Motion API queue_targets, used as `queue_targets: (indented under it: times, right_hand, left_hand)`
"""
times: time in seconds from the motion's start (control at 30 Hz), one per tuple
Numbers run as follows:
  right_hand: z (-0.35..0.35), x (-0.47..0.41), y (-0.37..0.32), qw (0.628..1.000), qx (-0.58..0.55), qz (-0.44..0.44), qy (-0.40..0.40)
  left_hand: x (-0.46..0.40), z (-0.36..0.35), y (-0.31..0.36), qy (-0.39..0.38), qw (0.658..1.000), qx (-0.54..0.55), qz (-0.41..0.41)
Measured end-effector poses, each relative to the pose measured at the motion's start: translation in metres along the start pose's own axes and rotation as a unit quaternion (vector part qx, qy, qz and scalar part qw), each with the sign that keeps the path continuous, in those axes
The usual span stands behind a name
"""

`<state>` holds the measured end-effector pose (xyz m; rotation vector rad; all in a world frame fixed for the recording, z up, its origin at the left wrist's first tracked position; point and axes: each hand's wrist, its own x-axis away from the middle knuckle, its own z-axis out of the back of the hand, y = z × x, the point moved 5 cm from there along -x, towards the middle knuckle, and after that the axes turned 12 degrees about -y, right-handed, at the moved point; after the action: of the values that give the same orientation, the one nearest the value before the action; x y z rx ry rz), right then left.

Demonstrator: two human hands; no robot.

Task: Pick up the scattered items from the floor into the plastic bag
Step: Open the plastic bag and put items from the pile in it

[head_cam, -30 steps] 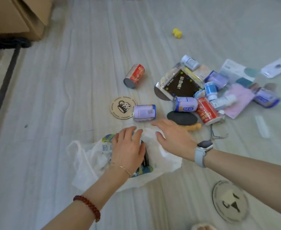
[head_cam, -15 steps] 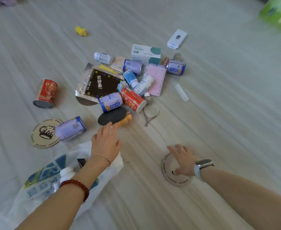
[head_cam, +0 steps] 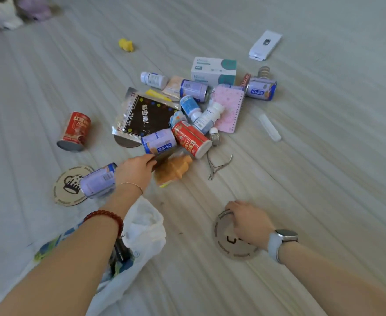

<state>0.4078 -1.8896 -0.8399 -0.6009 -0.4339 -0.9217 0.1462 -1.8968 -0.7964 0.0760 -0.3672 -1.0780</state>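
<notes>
Nearest: white plastic bag (head_cam: 142, 226) under left forearm, mouth loose. Right hand (head_cam: 248, 221), moved off the bag, now curls fingers over round cardboard coaster (head_cam: 235, 242). Left hand (head_cam: 137, 169) has reached forward, pinching dark oval disc (head_cam: 162, 158) beside orange toy (head_cam: 173, 169). Beyond: cans, bottles remain. Two pickups starting.
</notes>
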Motion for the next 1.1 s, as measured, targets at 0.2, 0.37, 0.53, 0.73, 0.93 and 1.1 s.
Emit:
queue_targets:
  times: [0.2,0.37,0.53,0.73,0.93,1.1]
  right_hand:
    - [0.079,-0.002,-0.087,0.883,-0.330,0.165,0.289]
    - [0.095,-0.014,-0.184,0.840,-0.388,0.220,0.309]
    - [0.047,-0.021,-0.247,0.894,-0.337,0.257,0.144]
    - [0.010,-0.008,-0.261,0.901,-0.308,0.279,0.128]
    - [-0.048,-0.031,-0.270,0.965,-0.127,0.227,-0.038]
    - [-0.066,-0.031,-0.285,0.951,0.177,0.253,-0.020]
  left_hand:
    - [0.056,0.083,-0.030,0.112,0.959,0.259,-0.014]
    - [0.115,0.084,-0.107,0.068,0.932,0.348,0.077]
    - [0.173,0.034,-0.169,0.043,0.867,0.460,0.185]
    - [0.209,-0.016,-0.181,0.079,0.930,0.287,0.213]
    - [0.207,-0.017,-0.216,0.055,0.961,0.021,0.271]
    - [0.197,-0.047,-0.247,-0.113,0.914,0.252,0.298]
